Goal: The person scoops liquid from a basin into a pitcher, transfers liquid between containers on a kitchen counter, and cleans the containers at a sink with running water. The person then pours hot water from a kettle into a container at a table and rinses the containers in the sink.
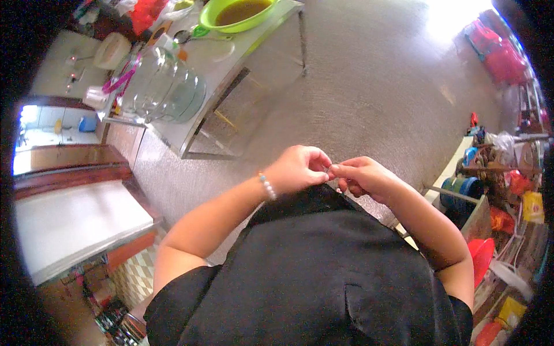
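Observation:
My left hand (300, 168) and my right hand (365, 177) meet in front of my body, over the dark clothing (311, 236) I wear. The fingertips of both are pinched together around a thin, small item that is too tiny to name. A beaded bracelet (267, 185) circles my left wrist. The right hand's thumb and forefinger press together, its other fingers curled beneath.
At the upper left stands a metal table (231, 69) with a large clear jar (167, 86) and a green basin (235, 14) of brown liquid. A white-topped surface (81, 225) lies left. Cluttered shelves (479, 167) line the right, with a red item (480, 259).

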`<action>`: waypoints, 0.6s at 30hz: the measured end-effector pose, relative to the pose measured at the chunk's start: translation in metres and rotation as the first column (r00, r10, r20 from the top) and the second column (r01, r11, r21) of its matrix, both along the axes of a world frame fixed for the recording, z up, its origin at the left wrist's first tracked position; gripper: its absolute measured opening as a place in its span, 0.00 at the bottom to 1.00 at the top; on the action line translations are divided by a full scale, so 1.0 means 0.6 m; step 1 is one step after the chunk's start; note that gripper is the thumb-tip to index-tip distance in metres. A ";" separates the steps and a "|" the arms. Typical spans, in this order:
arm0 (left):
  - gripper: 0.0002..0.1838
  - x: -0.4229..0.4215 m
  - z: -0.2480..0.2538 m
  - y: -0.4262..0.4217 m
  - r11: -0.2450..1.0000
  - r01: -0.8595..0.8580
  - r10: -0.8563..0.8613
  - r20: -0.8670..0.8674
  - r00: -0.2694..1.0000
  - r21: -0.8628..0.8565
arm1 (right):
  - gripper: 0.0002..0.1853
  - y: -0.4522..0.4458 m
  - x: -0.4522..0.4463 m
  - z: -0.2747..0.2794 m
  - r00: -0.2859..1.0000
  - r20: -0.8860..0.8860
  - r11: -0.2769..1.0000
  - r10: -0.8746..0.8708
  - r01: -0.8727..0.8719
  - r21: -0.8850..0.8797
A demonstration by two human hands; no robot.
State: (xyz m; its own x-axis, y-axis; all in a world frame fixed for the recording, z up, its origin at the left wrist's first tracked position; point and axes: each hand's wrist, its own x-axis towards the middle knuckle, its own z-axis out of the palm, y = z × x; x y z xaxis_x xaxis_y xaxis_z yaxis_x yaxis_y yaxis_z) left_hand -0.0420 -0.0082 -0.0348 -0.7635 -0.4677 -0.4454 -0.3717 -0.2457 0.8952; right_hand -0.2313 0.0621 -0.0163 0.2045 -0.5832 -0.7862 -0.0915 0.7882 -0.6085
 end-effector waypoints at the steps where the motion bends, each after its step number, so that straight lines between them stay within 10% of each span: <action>1: 0.13 0.002 -0.015 0.002 1.000 -0.013 0.014 0.038 0.999 -0.015 | 0.13 0.010 -0.003 -0.010 0.999 -0.032 0.995 0.042 -0.045 -0.092; 4: 0.13 0.009 -0.017 -0.001 0.996 -0.015 0.027 0.138 0.990 -0.086 | 0.13 0.033 -0.015 -0.015 0.916 -0.232 0.884 0.328 -0.384 -0.267; 12: 0.16 0.046 0.034 -0.007 0.996 0.066 -0.052 0.202 0.978 -0.067 | 0.13 0.056 -0.020 0.007 0.859 -0.394 0.804 0.327 -0.472 -0.362; 18: 0.14 0.135 0.012 0.006 0.944 -0.208 0.136 0.273 0.952 0.255 | 0.12 0.059 -0.039 0.007 0.857 -0.418 0.817 0.302 -0.458 -0.350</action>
